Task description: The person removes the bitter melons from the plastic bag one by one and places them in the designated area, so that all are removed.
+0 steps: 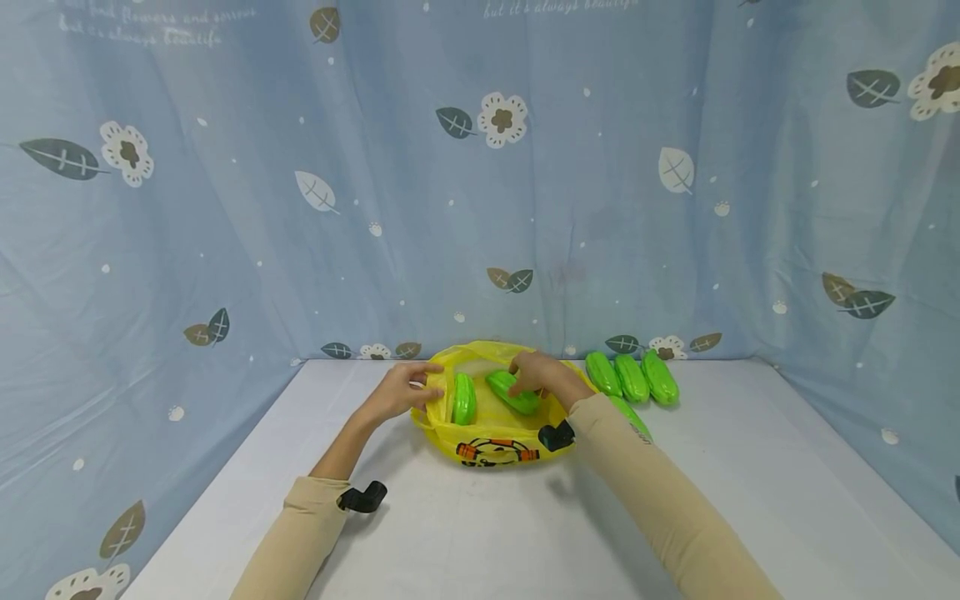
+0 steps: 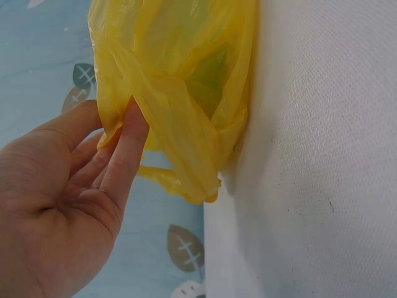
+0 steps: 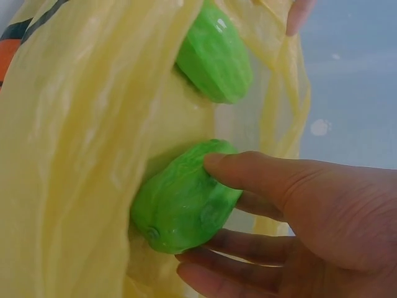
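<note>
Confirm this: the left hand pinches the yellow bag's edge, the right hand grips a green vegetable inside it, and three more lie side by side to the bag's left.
Not quite: the three other green vegetables lie to the right of the yellow bag, as the head view shows. The left hand does pinch its edge, and the right hand grips a green vegetable inside.

blue curtain [image 1: 405, 242]: hangs in soft folds behind and along both sides | print: grey-green leaf [image 1: 60, 158], white leaf [image 1: 677, 171], brown-centred white flower [image 1: 502, 120], pale lettering [image 1: 561, 8] near top | white table [image 1: 750, 492]: far edge against the curtain, fine-textured surface in left wrist view
</note>
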`<state>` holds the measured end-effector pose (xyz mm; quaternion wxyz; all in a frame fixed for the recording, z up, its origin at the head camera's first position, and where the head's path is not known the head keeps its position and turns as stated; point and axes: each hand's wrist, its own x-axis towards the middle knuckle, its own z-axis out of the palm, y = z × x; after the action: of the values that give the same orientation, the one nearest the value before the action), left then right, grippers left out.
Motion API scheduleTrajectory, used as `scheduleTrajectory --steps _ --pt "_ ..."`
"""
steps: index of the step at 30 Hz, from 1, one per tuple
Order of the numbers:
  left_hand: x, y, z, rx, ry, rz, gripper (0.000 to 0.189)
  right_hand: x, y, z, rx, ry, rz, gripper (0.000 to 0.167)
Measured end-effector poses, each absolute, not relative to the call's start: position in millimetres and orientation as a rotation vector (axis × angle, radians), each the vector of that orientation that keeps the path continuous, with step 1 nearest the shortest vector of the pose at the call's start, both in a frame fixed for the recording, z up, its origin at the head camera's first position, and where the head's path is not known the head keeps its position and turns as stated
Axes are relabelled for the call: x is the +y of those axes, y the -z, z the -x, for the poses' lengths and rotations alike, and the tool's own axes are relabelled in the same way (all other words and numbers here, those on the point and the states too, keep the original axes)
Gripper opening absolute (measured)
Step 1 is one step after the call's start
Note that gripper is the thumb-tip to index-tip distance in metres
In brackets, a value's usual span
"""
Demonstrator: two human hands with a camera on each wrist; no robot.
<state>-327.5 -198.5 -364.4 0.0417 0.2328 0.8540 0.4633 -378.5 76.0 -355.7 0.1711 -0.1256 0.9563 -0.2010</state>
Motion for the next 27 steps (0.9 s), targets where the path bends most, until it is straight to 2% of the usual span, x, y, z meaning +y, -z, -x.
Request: scheduleTrajectory --steps 27 --pt "-198.4 364.6 325.2 2.625 -1.408 -0.717 0.050 74.1 354.3 370.8 2.725 0.582 0.363 0.054"
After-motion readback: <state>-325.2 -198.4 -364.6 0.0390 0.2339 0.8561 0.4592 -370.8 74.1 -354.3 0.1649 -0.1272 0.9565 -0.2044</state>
